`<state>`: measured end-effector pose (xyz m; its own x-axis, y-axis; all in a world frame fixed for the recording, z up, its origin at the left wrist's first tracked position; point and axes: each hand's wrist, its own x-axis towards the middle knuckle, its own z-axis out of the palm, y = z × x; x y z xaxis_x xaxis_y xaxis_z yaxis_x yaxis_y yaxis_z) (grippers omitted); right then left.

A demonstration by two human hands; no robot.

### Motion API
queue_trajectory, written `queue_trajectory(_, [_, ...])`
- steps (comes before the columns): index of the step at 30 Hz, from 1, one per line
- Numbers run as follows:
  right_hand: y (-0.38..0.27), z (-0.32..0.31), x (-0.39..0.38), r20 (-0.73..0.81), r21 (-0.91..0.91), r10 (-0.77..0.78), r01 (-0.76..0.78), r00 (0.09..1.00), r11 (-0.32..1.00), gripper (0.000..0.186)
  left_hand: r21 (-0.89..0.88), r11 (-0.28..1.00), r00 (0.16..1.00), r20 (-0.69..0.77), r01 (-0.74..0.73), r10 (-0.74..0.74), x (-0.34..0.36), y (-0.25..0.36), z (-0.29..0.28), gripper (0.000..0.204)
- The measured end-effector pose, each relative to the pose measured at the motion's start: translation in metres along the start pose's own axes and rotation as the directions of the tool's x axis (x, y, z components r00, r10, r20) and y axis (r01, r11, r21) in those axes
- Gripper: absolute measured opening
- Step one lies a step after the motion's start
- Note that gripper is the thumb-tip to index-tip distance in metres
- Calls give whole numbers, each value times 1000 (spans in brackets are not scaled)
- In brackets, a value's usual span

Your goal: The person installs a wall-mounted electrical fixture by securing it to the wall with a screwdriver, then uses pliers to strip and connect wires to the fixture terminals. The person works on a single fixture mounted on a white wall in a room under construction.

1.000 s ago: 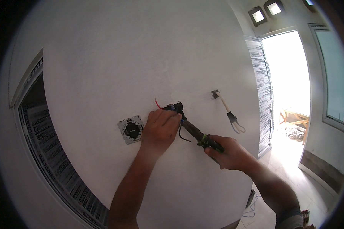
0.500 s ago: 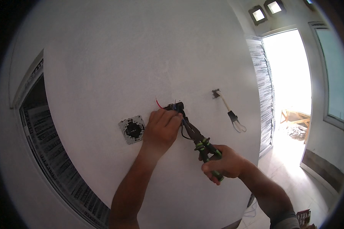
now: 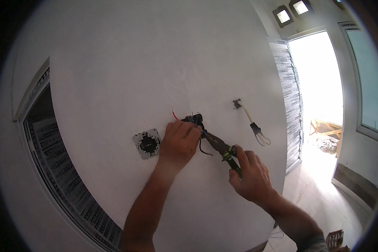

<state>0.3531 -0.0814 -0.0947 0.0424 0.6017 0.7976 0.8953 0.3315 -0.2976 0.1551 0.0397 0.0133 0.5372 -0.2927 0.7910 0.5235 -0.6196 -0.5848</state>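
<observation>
My left hand (image 3: 179, 143) is pressed up to the dark wall box (image 3: 197, 119), its fingers closed on a blue wire (image 3: 203, 132). Those fingertips hide part of the wires. A red wire (image 3: 174, 114) with a bare tip sticks up beside the hand, and a black wire (image 3: 203, 150) curls below it. My right hand (image 3: 253, 174) grips pliers (image 3: 221, 147) with green and black handles. Their jaws point up and left to the wire near my left fingertips. Whether the jaws are clamped on the wire is hard to tell.
Left of my left hand, a square socket insert (image 3: 148, 143) is set in the white wall. To the right, a pale cable (image 3: 247, 112) with a black-taped end hangs from a small hole. A louvred door (image 3: 286, 96) and bright doorway stand farther right; a dark opening (image 3: 67, 168) lies left.
My right hand has turned and shifted its hold up the pliers' handles, which now sit closer together. The pliers tilt somewhat flatter. My left hand stays at the box.
</observation>
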Motion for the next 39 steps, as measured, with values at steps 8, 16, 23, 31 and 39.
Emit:
queue_trajectory(8, [44,6,27,695,715,-270,-680,666,162,53,9,999,998,-30,-46,46,0,-2,1,13])
queue_trajectory(16, [34,7,22,636,756,-232,-655,736,-7,45,63,997,999,-8,-45,46,-6,-4,-1,14])
queue_trajectory(23, [12,-24,21,637,638,37,-554,770,534,39,41,999,1000,6,-14,14,-3,1,-1,21])
queue_trajectory(31, [5,-32,18,646,673,-19,-556,764,488,53,48,999,1000,18,-3,2,-4,-2,0,23])
queue_trajectory(39, [6,-3,1,3,71,-48,47,999,996,63,46,999,1000,-2,-17,17,-2,1,1,21])
